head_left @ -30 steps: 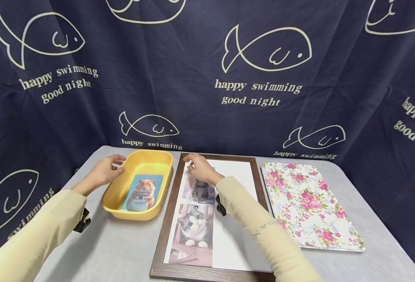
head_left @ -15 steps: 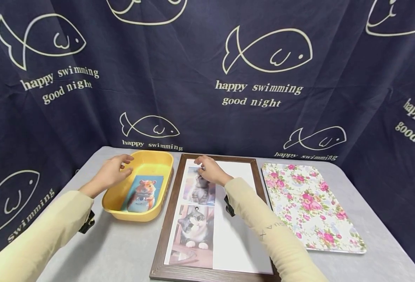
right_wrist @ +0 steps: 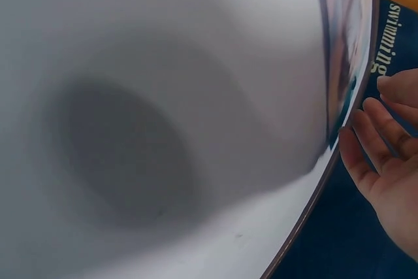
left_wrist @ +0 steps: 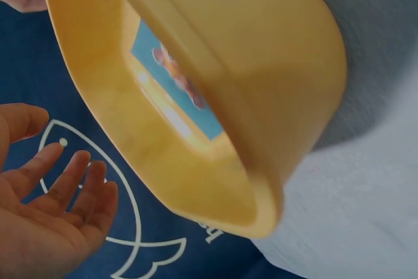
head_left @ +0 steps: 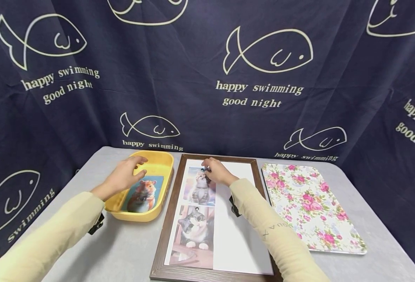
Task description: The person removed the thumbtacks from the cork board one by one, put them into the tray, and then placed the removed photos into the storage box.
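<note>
My left hand [head_left: 123,174] hovers over the left side of a yellow plastic basin [head_left: 157,157], its fingers loosely spread with nothing in them. Inside the basin lies a blue hamster picture [head_left: 145,196]. My right hand [head_left: 217,171] is at the top of a kitten picture [head_left: 198,192] on a white board [head_left: 240,219] with a brown frame [head_left: 174,207]. Close by its fingertips sits a small blue round magnet [head_left: 204,169]; in the right wrist view the relaxed fingers [right_wrist: 372,138] show apart from it. Below is a grey-and-white cat picture [head_left: 195,231] with a dark round magnet [head_left: 197,209] at its top.
Right of the board lies a flower-patterned rectangular panel [head_left: 309,203]. Everything rests on a grey table [head_left: 123,243]. A dark blue curtain [head_left: 200,55] printed with fish closes off the back and sides.
My left hand has moved right, further over the basin. My right hand has slid right from the board's upper left, uncovering more of the kitten picture and the blue magnet.
</note>
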The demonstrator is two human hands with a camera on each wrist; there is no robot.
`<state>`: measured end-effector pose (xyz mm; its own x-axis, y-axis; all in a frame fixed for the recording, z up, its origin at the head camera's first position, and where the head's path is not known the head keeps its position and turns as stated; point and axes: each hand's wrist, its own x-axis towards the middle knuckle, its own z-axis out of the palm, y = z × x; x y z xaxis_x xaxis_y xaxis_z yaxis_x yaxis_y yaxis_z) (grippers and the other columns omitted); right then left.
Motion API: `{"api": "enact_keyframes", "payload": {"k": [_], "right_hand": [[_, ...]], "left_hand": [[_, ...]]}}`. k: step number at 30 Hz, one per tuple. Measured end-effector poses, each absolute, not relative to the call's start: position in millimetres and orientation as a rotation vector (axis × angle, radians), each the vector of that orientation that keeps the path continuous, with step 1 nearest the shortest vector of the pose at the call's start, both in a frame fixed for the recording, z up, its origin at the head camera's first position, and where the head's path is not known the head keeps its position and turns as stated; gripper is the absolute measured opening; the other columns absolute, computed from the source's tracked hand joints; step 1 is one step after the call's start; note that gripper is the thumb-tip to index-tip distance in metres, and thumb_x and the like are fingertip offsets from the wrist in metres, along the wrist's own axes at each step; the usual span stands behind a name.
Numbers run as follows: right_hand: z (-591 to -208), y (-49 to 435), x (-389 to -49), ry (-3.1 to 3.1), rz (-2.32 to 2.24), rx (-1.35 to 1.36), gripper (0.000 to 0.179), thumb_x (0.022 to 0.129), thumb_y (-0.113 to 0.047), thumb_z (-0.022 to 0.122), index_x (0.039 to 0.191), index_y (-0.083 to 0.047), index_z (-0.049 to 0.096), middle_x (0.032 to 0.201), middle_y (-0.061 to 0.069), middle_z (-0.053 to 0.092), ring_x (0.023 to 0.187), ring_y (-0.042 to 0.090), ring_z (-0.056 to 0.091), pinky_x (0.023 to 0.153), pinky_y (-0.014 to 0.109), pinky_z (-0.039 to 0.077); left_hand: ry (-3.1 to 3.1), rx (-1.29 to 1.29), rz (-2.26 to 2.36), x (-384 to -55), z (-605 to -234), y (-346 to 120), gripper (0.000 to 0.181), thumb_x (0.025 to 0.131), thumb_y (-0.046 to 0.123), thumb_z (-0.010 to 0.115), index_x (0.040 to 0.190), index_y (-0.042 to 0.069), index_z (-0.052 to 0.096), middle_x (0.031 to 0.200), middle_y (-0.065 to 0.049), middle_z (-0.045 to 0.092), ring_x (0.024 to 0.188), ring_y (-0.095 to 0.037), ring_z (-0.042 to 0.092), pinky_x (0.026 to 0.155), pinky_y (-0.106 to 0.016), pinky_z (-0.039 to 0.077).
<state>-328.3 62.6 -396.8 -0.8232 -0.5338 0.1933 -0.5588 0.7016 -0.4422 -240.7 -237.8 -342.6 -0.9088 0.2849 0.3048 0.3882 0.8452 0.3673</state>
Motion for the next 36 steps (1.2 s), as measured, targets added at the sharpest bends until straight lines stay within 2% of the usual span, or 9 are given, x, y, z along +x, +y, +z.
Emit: {"api": "enact_keyframes", "payload": {"k": [8, 18, 28, 36], "right_hand": [[-401, 65, -331, -2.876, 0.692, 0.934, 0.028, 0.081, 0.002, 0.058, 0.108, 0.003, 0.058, 0.099, 0.015, 0.059, 0.093, 0.027, 0.058, 0.084, 0.036, 0.046], [-404, 66, -336, -2.831, 0.657, 0.989, 0.026, 0.078, 0.002, 0.06, 0.104, 0.004, 0.059, 0.091, 0.015, 0.06, 0.088, 0.027, 0.057, 0.082, 0.036, 0.046], [-403, 63, -341, -2.881, 0.654, 1.009, 0.031, 0.078, 0.002, 0.059, 0.109, 0.005, 0.057, 0.096, 0.017, 0.06, 0.092, 0.028, 0.058, 0.084, 0.037, 0.046], [-403, 62, -342, -2.863, 0.623, 1.049, 0.032, 0.078, 0.001, 0.061, 0.109, 0.005, 0.056, 0.097, 0.016, 0.06, 0.093, 0.028, 0.058, 0.086, 0.038, 0.044]], "left_hand": [[-2.744, -0.593, -0.578, -240, -348, -219, 0.034, 0.083, 0.01, 0.062, 0.114, -0.003, 0.056, 0.111, -0.019, 0.06, 0.096, -0.035, 0.059, 0.081, -0.045, 0.048], [-2.802, -0.615, -0.48, -236, -350, -196, 0.036, 0.085, 0.016, 0.06, 0.119, 0.005, 0.055, 0.117, -0.014, 0.058, 0.108, -0.032, 0.055, 0.091, -0.046, 0.043], [-2.713, -0.723, -0.336, -234, -357, -179, 0.03, 0.084, 0.019, 0.062, 0.112, 0.008, 0.059, 0.107, -0.011, 0.061, 0.095, -0.031, 0.057, 0.081, -0.046, 0.046], [-2.652, -0.809, -0.255, -233, -361, -168, 0.03, 0.083, 0.016, 0.064, 0.112, 0.01, 0.06, 0.105, -0.006, 0.061, 0.095, -0.029, 0.056, 0.077, -0.043, 0.046]]}}
